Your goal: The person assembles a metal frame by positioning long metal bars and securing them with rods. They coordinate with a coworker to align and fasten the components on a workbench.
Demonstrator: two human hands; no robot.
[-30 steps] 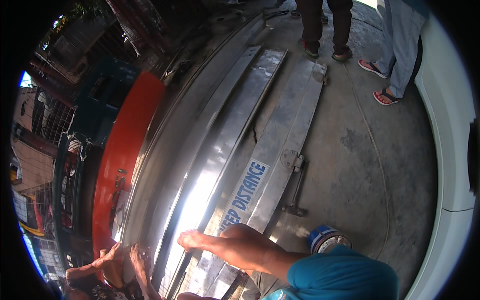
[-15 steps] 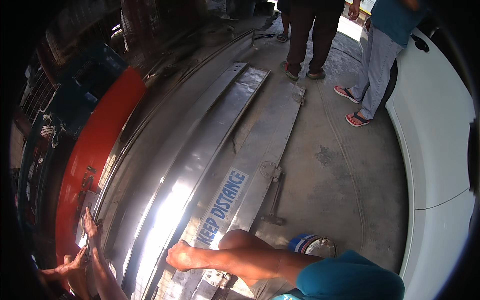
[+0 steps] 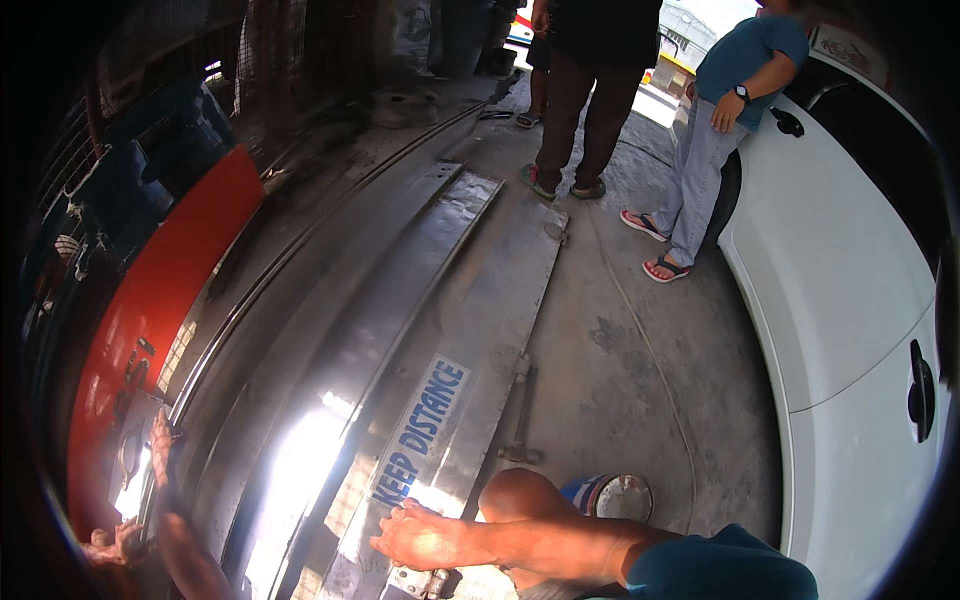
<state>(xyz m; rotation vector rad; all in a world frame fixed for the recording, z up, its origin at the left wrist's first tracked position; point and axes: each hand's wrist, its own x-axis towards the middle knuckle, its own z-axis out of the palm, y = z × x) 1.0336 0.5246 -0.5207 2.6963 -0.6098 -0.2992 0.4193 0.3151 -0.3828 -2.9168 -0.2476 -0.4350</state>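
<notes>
Concrete workshop floor (image 3: 620, 400) | right hand (image 3: 425, 535) fingers pressed flat, steadying steel panel (image 3: 470, 330) | left hand (image 3: 160, 455) fingers spread, bracing rail (image 3: 200, 400)

Right hand (image 3: 425, 535) rests on near end of long metal panel (image 3: 470, 330), which runs away fwd toward two people standing (image 3: 590, 90) at far end. Lettered strip (image 3: 420, 430) just ahead of right hand, on panel. Tin can (image 3: 615, 495) on floor (image 3: 620, 360), just right of hand, behind forearm. Car (image 3: 850, 300) well to right. Left hand (image 3: 115, 545) far left of right hand, at curved body panel (image 3: 150, 300) alongside metal panel's left.
</notes>
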